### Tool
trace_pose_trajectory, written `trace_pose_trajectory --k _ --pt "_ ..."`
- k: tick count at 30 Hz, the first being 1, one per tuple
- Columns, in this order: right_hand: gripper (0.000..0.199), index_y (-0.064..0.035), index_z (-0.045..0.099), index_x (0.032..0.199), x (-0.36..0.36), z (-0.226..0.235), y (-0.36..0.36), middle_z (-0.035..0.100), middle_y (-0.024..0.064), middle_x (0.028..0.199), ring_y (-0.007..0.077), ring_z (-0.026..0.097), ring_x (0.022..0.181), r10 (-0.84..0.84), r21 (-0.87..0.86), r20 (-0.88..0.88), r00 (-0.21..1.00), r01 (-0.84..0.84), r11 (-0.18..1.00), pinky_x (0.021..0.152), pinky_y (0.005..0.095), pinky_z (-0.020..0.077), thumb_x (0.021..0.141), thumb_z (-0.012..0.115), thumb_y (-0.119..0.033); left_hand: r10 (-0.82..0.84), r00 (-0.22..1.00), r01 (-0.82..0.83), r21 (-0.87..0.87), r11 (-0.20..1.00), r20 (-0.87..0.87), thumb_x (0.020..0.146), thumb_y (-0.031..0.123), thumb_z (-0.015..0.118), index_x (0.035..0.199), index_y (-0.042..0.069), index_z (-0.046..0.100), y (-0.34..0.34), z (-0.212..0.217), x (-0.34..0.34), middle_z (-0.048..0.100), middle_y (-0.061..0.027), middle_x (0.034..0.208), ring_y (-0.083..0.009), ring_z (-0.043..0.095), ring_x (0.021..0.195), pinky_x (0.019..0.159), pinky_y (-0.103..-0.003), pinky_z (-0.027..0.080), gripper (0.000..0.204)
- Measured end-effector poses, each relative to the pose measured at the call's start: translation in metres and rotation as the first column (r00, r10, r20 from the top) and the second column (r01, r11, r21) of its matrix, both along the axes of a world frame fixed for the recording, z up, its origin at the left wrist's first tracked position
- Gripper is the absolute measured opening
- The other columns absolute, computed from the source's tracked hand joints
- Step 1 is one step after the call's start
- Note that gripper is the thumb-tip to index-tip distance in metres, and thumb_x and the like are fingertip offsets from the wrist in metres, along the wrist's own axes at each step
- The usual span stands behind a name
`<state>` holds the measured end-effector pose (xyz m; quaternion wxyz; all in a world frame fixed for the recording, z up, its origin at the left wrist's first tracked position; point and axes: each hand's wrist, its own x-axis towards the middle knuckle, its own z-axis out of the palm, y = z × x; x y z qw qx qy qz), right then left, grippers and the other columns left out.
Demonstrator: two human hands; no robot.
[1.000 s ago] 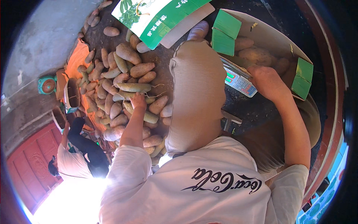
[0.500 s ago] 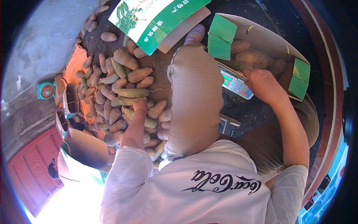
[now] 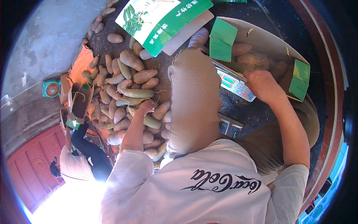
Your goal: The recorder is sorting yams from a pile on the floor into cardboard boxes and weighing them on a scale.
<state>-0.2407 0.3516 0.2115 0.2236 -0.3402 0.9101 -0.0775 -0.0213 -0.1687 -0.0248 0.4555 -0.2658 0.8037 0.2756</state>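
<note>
My left hand [image 3: 148, 106] is over the pile of soil-coated root vegetables [image 3: 143, 76], beside a long greenish radish [image 3: 152, 122]. Its fingers are loosely bent and seem to hold nothing. On the right, my right hand [image 3: 261, 84] grips the near edge of an open cardboard box [image 3: 274, 35] with green flaps. Several large brown roots [image 3: 253, 59] lie inside that box. Under the box's near edge, a digital scale [image 3: 238, 86] shows its lit display and keypad; its platform is mostly hidden.
My bent knee [image 3: 195, 100] stands between the pile and the scale. A green and white carton [image 3: 164, 24] is beyond it. At left are an orange sheet [image 3: 82, 59], a teal fan [image 3: 51, 89], open boxes [image 3: 80, 100] and another person [image 3: 80, 160] bending in dark trousers.
My left hand has lifted off the greenish roots and shifted slightly right. My right hand keeps its grip on the box. At lower left, the co-worker and a carried box have moved, uncovering the person's body.
</note>
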Motion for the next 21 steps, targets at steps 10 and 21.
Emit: trace_pose_trajectory --k 10,21 --pt "0.023 -0.002 0.061 0.088 -0.006 0.036 -0.009 0.061 0.0188 0.081 0.033 0.059 0.082 -0.057 -0.006 0.093 0.994 0.058 0.998 0.075 0.0411 0.0461 0.075 0.062 -0.021 0.932 0.317 -0.179 0.954 0.24 -0.175 0.084 0.025 0.06 0.089 0.008 0.052 0.097 0.25 -0.09 0.051 -0.0017 0.073 -0.0198 0.055 0.084 0.09 -0.042 0.041 0.019" --pt "0.058 -0.0096 0.043 0.123 -0.012 0.075 -0.006 0.05 0.0141 0.118 0.032 0.048 0.108 -0.417 -0.771 -0.371 0.83 -0.024 0.636 0.091 0.0407 0.0403 0.072 0.069 -0.023 0.587 0.583 0.528 0.811 0.251 -0.562 0.085 0.024 0.058 0.081 0.006 0.048 0.251 0.428 -0.207 0.042 -0.0016 0.065 -0.0241 0.053 0.08 0.095 -0.052 0.036 0.021"
